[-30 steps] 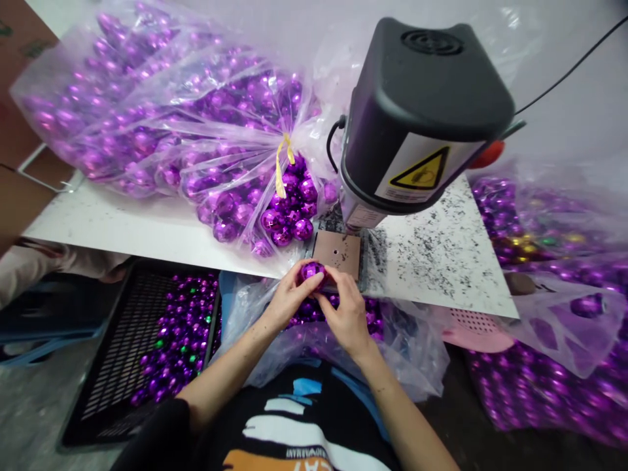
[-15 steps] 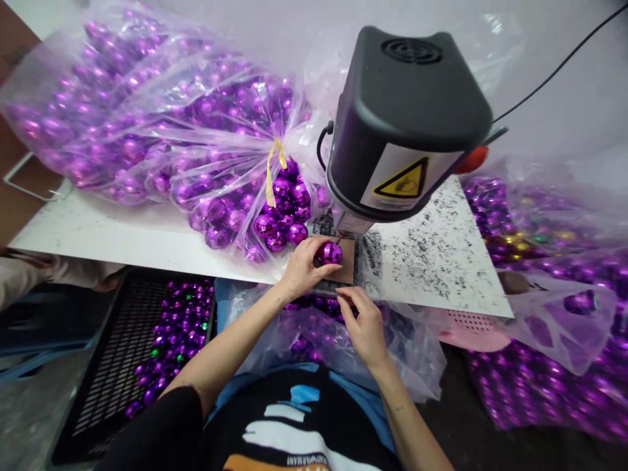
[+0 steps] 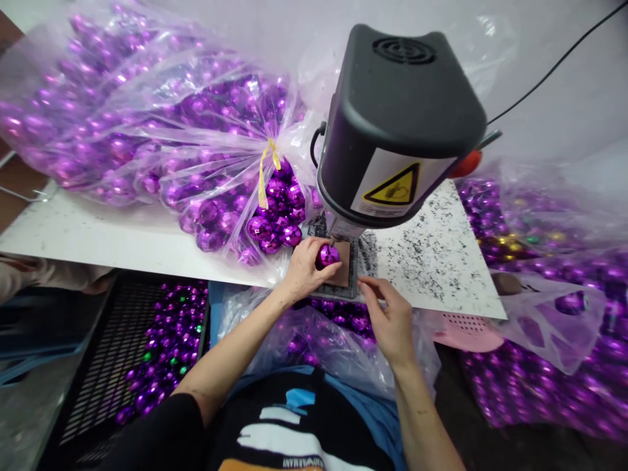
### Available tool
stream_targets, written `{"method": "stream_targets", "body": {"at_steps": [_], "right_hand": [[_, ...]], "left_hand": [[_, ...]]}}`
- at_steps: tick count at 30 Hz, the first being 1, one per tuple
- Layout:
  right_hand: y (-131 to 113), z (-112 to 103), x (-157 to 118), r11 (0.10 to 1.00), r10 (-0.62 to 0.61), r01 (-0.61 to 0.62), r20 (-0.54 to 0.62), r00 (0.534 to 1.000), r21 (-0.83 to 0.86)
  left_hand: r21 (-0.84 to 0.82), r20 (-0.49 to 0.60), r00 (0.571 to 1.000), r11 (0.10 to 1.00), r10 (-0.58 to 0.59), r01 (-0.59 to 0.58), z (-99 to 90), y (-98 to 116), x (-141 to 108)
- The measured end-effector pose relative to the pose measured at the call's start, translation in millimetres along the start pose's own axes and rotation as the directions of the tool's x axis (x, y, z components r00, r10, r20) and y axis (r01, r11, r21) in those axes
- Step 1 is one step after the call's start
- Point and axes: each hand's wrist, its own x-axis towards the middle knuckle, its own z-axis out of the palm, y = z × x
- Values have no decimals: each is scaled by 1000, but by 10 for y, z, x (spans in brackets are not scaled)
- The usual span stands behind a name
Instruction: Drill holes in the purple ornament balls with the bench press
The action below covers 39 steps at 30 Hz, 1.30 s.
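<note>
A shiny purple faceted ball [image 3: 328, 256] is gripped between the thumb and fingers of my left hand [image 3: 307, 269]. It rests over a brown board [image 3: 342, 268] under the head of a black bench drill press [image 3: 402, 124]. To the right of that board, my right hand [image 3: 387, 311] is held at the table's front edge, thumb and forefinger tips pinched together. Whatever they may hold is too small to make out. More loose purple balls [image 3: 275, 222] spill from the bag mouth left of the press.
A large clear bag [image 3: 147, 124] of purple balls, with a yellow tie [image 3: 267, 170], covers the table's left part. Dark shavings dot the white table [image 3: 426, 261]. Below stand a black crate [image 3: 98, 386] and a pink basket [image 3: 468, 332]. Another person's hand [image 3: 103, 283] shows at left.
My right hand has moved right, away from the ball and along the table edge. My left hand keeps its grip on the ball. The whole view has shifted slightly.
</note>
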Motion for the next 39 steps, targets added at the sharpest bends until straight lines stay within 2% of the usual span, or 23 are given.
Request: {"method": "stream_targets", "body": {"at_steps": [4, 7, 9, 12, 13, 15, 18, 20, 21, 23, 26, 30, 31, 35, 39], "right_hand": [[121, 114, 126, 998, 33, -30, -69, 997, 47], [18, 67, 299, 994, 22, -7, -137, 990, 108], [-192, -65, 473, 987, 5, 27, -199, 980, 156], [-630, -327, 817, 968, -49, 124, -322, 946, 217], [-777, -405, 941, 955, -80, 177, -372, 925, 236], [-1025, -519, 1176, 903, -163, 330, -491, 856, 275], [-1241, -581, 1407, 908, -200, 339, -455, 868, 247], [-1299, -575, 1443, 913, -235, 351, -435, 869, 209], [-1313, -567, 1430, 906, -258, 377, -456, 852, 190], [-1336, -548, 1365, 885, -301, 439, -524, 797, 159], [-1385, -522, 1275, 860, -359, 499, -570, 739, 106], [-1455, -522, 1297, 849, -470, 518, -590, 657, -99], [-1463, -535, 1318, 852, -495, 498, -559, 665, -162], [-1451, -608, 1367, 871, -489, 408, -394, 778, -275], [-1428, -602, 1285, 886, -464, 400, -425, 777, -237]], "left_hand": [[15, -23, 1000, 1000, -15, 16, 16, -67, -11], [8, -53, 999, 1000, -12, 12, 52, -85, -41], [24, -47, 999, 1000, 4, -3, 65, -84, -62], [56, -46, 999, 998, 18, -16, 71, -72, -79], [62, -52, 999, 998, 17, -13, 73, -67, -81], [70, -65, 998, 998, 8, -4, 80, -60, -82], [91, -70, 998, 996, -5, 12, 94, -53, -82], [99, -72, 997, 995, -11, 19, 101, -50, -81], [101, -74, 997, 995, -13, 20, 103, -47, -80], [101, -75, 997, 995, -12, 20, 102, -42, -78], [105, -70, 997, 994, -11, 19, 94, -33, -76], [120, -69, 997, 992, -19, 27, 89, -29, -81], [124, -72, 997, 992, -15, 24, 89, -29, -83], [144, -79, 997, 990, 4, 7, 92, -27, -89], [162, -67, 998, 987, 1, 9, 86, -13, -89]]}}
